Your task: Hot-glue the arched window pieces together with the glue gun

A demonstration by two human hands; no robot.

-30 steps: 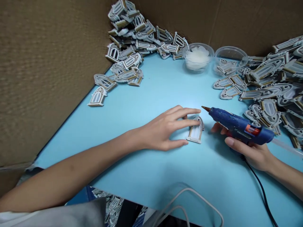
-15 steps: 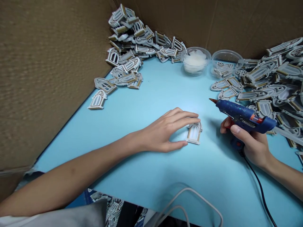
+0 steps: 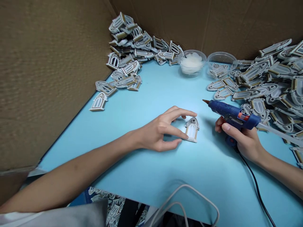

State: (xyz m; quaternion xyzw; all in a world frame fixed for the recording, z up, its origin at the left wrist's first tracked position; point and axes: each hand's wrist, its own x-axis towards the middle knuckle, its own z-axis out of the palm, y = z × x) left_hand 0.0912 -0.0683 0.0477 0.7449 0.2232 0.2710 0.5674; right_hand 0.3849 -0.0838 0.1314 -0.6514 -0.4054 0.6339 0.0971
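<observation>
A small grey arched window piece (image 3: 192, 129) lies flat on the light blue table (image 3: 142, 104). My left hand (image 3: 163, 129) rests beside it, fingers curled, their tips touching the piece's left edge and top. My right hand (image 3: 241, 138) is wrapped round the grip of a blue hot glue gun (image 3: 233, 114). The gun's nozzle points left and hovers just above and to the right of the piece, apart from it.
Heaps of the same window pieces lie at the back left (image 3: 132, 47) and along the right (image 3: 272, 82). Two clear plastic tubs (image 3: 191, 63) (image 3: 221, 61) stand at the back. Cardboard walls (image 3: 47, 63) enclose the table. The gun's black cord (image 3: 258, 192) trails toward me; a white cable (image 3: 184, 205) loops at the front edge.
My left fingers have curled from flat to touching the window piece. The glue gun lifted away to the right, then came back a little toward the piece.
</observation>
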